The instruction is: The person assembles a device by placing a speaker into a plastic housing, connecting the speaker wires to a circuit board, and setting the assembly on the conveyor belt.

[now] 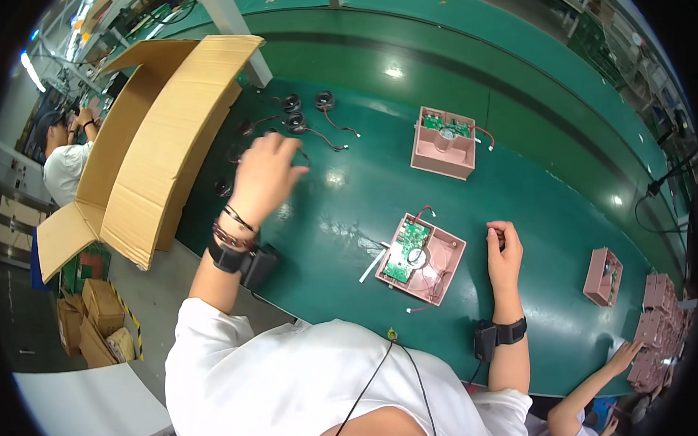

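My left hand [264, 177] reaches over a group of round black speakers [296, 122] with red and black leads. Its thumb stands apart from the fingers, and the fingertips bend down beside the speakers. My right hand [504, 258] rests over the bench with its fingers curled in; a small dark spot shows between them, too little to name. Between my hands lies an open pink plastic housing [443, 256]. It holds a green circuit board [408, 251] and thin wires; connector leads and a white strip stick out past its walls.
A second pink housing [443, 152] with boards stands farther back, and another [604, 277] to the right. Stacked pink housings [656, 329] are at the far right, by a co-worker's hand [625, 357]. An open cardboard box [163, 142] flanks the green bench [349, 210] on the left.
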`<state>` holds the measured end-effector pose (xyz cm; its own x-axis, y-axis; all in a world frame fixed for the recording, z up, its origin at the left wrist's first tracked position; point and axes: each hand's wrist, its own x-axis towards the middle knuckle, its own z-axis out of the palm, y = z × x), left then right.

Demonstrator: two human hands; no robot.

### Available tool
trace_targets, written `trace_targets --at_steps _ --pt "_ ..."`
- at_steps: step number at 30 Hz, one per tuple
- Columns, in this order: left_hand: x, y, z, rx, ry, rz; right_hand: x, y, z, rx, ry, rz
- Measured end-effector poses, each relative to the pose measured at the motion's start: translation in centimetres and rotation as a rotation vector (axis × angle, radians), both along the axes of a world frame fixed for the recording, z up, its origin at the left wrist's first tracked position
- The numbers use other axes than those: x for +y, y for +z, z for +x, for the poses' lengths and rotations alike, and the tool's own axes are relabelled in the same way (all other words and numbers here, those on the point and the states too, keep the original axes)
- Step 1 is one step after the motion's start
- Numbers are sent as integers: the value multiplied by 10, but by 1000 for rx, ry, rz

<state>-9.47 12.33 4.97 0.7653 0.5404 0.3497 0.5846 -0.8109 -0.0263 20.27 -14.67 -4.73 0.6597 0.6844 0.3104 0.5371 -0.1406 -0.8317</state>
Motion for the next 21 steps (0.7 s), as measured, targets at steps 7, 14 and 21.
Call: trace_targets --at_steps 7,14,21 --pt "24 -34 -31 111 36 -226 0 15 -8 -20 -29 -17" --pt "-36 -18 10 -823 -280 -850 -13 50 -45 -120 -95 248" --pt "-110 -22 61 -758 -589 -1954 -7 77 -93 -168 286 181"
